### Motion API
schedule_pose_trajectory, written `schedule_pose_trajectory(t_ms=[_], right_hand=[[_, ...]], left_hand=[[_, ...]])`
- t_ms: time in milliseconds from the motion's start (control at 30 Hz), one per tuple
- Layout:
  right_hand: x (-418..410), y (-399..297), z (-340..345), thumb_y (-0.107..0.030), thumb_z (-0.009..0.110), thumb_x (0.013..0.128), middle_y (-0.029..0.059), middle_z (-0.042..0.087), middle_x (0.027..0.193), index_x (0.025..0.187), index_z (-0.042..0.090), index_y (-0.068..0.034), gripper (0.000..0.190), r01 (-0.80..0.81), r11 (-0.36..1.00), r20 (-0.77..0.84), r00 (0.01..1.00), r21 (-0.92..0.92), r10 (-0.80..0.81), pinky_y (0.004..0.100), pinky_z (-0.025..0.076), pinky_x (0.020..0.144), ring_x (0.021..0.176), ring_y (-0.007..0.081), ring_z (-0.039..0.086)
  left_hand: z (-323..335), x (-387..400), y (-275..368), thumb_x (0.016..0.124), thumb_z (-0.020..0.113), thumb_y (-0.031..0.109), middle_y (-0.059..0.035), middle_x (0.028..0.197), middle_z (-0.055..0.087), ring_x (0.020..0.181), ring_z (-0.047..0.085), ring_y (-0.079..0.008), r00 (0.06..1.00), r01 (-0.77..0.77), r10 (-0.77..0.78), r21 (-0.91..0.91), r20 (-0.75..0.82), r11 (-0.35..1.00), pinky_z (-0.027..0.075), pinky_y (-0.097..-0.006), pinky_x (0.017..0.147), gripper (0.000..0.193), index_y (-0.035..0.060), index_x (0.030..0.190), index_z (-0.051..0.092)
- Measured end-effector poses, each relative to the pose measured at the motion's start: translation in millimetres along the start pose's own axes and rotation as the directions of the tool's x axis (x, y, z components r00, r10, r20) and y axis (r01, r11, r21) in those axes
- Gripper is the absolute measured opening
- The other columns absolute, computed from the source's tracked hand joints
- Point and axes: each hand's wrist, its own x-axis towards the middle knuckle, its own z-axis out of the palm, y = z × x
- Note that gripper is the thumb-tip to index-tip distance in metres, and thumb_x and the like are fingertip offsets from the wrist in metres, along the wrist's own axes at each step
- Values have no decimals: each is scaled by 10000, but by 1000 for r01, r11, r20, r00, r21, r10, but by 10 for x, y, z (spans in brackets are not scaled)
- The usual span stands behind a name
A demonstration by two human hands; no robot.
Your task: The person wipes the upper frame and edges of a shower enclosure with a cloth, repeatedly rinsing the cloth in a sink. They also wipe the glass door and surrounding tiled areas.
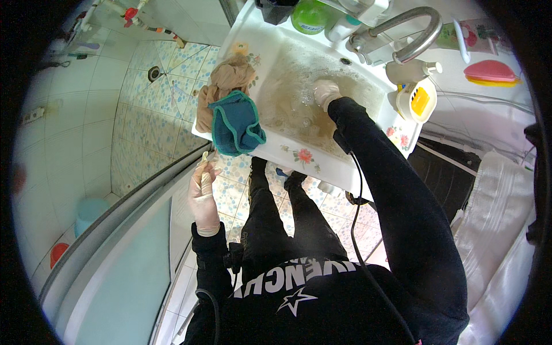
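Observation:
My right hand (pixel 326 94), in a pale thin glove, reaches into cloudy, sudsy water (pixel 297 112) in a white washbasin (pixel 269 146) with flower prints. Its fingers are under the water, so anything in them is hidden. My left hand (pixel 205 194), gloved too, is raised off the basin's front left corner with its fingers bent. The glove bunches at the fingertips, and I cannot tell whether they pinch anything. Nearest to it, a teal cloth (pixel 237 123) with lighter green edging lies over the basin's left rim. Behind that cloth lies a crumpled tan cloth (pixel 233 75).
A curved metal faucet (pixel 424 39) rises at the back right. Along the ledge stand a green bottle (pixel 308 17), a pale bottle (pixel 405 71) and a white tub (pixel 416 101). A sliding door frame (pixel 142 185) runs at left. A cable (pixel 358 194) hangs from my right sleeve.

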Motion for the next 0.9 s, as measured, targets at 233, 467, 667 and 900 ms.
schedule_pose_trajectory(t_ms=[233,467,667,900], right_hand=[[-197,125,-376,-243,675,730,208,673,898,870,710,-20,265,39,995,11,999,87,-40,415,532,764,891,358,655],[-678,363,-222,-201,658,715,194,676,832,806,706,-30,200,67,998,-106,992,1,-66,440,530,688,815,368,663],[-1564,628,-299,-165,624,728,212,665,884,987,665,-28,296,-71,954,-75,992,290,96,433,524,743,855,369,650],[-2541,1156,-391,-174,678,739,118,681,850,896,678,-79,184,-356,853,-104,900,382,423,365,501,728,823,297,653]], left_hand=[[101,8,74,993,420,104,-118,1136,596,991,588,-176,997,63,-67,-94,-33,994,452,-308,915,265,-22,1207,510],[355,40,218,996,425,159,-167,1214,573,1027,583,-199,994,68,-57,-116,98,991,438,-334,937,333,-28,1266,480],[504,72,384,997,410,220,-151,1214,578,1045,582,-193,982,-19,21,-12,185,1000,425,-314,948,409,-2,1338,454],[751,98,487,994,426,235,-136,1202,589,1029,589,-178,960,-26,34,-33,278,999,425,-298,932,416,5,1340,455]])
